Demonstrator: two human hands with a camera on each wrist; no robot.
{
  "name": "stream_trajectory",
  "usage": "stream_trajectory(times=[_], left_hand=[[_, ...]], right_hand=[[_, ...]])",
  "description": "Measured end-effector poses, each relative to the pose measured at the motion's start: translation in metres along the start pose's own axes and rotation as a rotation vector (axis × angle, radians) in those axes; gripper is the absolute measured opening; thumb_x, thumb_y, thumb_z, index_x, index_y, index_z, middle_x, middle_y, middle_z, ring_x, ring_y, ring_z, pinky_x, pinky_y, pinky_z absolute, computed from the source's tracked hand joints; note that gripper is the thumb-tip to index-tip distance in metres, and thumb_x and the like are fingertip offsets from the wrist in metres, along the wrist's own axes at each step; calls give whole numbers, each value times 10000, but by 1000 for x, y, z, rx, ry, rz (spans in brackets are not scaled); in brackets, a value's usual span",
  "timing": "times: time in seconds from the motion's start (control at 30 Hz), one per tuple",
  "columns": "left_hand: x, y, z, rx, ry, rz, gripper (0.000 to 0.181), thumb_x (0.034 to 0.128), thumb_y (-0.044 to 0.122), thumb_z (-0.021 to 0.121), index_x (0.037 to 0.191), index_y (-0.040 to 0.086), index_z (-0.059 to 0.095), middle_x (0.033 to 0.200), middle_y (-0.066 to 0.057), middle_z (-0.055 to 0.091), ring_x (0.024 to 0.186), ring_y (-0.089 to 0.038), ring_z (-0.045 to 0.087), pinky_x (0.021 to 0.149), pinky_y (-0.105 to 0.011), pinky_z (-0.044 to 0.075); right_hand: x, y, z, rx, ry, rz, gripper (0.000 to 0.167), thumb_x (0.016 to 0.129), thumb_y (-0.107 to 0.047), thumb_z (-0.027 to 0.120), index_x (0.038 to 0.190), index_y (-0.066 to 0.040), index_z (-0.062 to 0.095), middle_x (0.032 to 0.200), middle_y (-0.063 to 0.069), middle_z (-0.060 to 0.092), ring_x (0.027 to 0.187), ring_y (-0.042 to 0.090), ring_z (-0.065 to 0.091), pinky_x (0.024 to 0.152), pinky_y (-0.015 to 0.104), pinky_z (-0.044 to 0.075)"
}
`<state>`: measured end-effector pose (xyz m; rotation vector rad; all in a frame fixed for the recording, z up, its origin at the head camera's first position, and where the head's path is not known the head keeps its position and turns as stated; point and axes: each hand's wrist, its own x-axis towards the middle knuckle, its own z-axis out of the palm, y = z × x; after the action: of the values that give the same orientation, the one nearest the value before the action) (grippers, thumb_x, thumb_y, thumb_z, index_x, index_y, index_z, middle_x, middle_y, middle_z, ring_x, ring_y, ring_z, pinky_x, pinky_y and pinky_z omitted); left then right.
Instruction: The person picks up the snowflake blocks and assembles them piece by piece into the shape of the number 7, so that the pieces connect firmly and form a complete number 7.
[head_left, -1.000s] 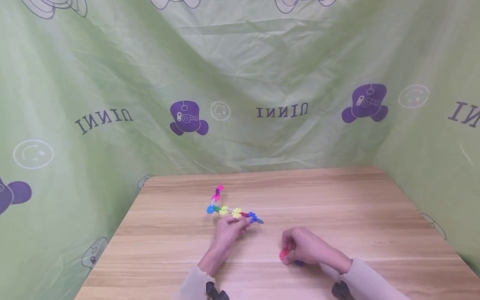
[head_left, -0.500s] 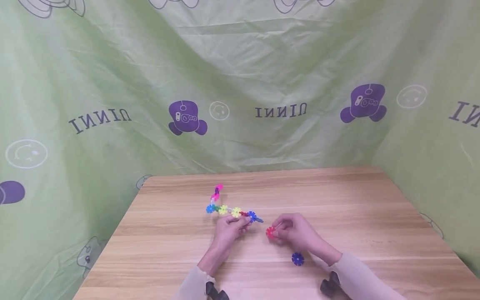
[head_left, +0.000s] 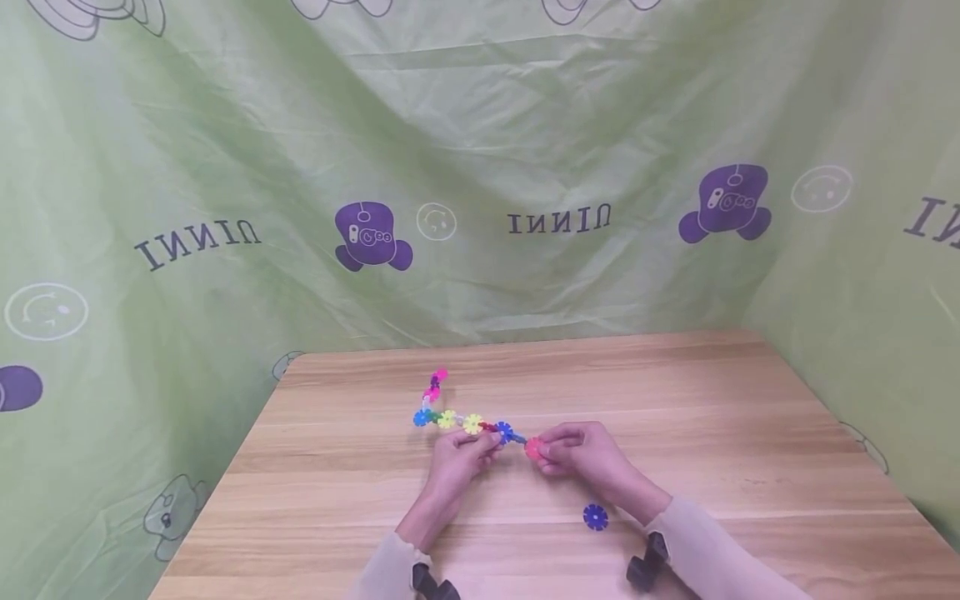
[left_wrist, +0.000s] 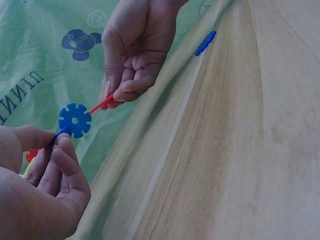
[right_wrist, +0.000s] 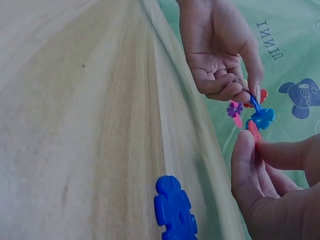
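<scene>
A chain of notched plastic snowflake discs (head_left: 447,419) in pink, purple, yellow, red and blue bends across the middle of the head view. My left hand (head_left: 459,464) pinches it near its right end, on a dark blue disc (head_left: 504,432). Beyond those fingertips the chain's last disc, a blue one (left_wrist: 75,120), sticks out. My right hand (head_left: 587,457) pinches a red snowflake disc (head_left: 534,449) between thumb and fingers. In the left wrist view the red disc's edge meets the rim of that end disc; how deep the notches sit is unclear.
One loose dark blue disc (head_left: 596,517) lies on the wooden table (head_left: 712,433), below my right hand. A green printed cloth (head_left: 480,283) hangs behind the table and along both sides.
My right hand has lifted the red disc off the table and carried it left and away from me to the chain's end. The loose blue disc came into fuller view. My left hand stayed put.
</scene>
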<state>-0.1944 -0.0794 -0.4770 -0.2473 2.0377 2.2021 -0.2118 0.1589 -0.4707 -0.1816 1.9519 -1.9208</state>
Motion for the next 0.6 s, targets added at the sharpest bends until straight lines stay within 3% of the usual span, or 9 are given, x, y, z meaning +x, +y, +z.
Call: stream_trajectory(times=[0.6], left_hand=[[-3, 5, -1, 5, 17, -22, 275, 944, 207, 794, 1139, 14, 784, 957, -37, 813, 867, -136, 752, 805, -255, 631]], right_hand=[[0, -3, 3, 58, -18, 19, 355, 953, 20, 674, 1265, 172, 603, 1032, 170, 790, 876, 197, 778, 835, 323, 669]])
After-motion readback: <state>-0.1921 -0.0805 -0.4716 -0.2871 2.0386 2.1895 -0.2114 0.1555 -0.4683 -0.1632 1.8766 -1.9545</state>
